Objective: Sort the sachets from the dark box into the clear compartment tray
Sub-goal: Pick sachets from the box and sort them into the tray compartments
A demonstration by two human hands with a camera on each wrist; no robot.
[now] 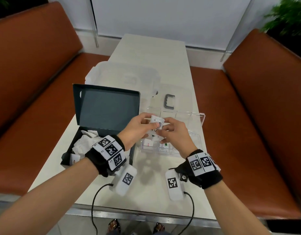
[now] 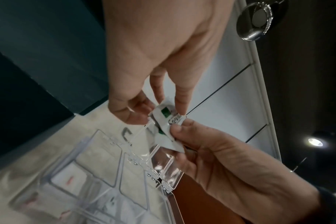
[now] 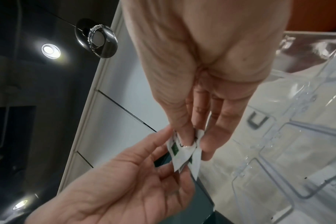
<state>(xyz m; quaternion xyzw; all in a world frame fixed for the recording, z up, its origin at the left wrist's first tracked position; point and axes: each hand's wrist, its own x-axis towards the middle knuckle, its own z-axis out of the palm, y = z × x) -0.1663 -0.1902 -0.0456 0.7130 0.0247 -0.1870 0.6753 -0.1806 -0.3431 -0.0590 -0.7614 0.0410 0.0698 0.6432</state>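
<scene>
both the left hand and right hand pinch a small bunch of sachets above the clear tray. best to peel one sachet free, match its print to a compartment, then lower it in flat.

Head overhead; wrists close, sharing hands.

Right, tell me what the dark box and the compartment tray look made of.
Dark box: seems matte dark teal cardboard, with thin folded walls and a hinged lid standing open. Compartment tray: clear glossy hard plastic, probably acrylic; the table shows through it.

Bright overhead light, blurred warped edges
</scene>
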